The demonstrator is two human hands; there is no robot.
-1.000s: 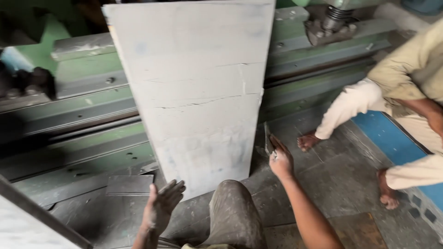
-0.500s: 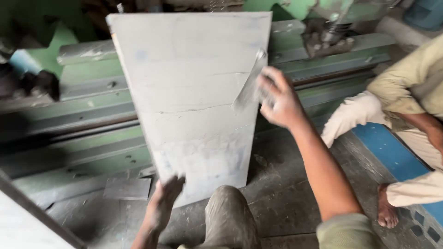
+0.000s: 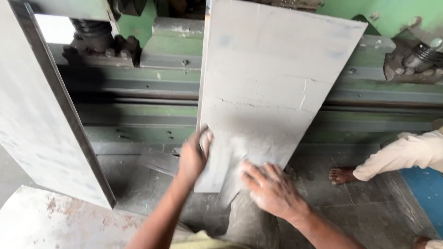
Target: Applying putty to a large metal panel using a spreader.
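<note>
Workshop floor beside a green metal machine [image 3: 152, 87].
A second grey sheet [image 3: 37, 106] leans left; a co-worker's bare foot [image 3: 342, 175] rests on the stone floor [image 3: 369, 203] near a blue mat [image 3: 422, 193].

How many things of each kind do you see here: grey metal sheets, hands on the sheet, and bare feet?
Grey metal sheets: 2, the leaning sheet and the side sheet
Hands on the leaning sheet: 2, left hand, right hand
Bare feet: 1, a co-worker's foot
Total: 5
</note>
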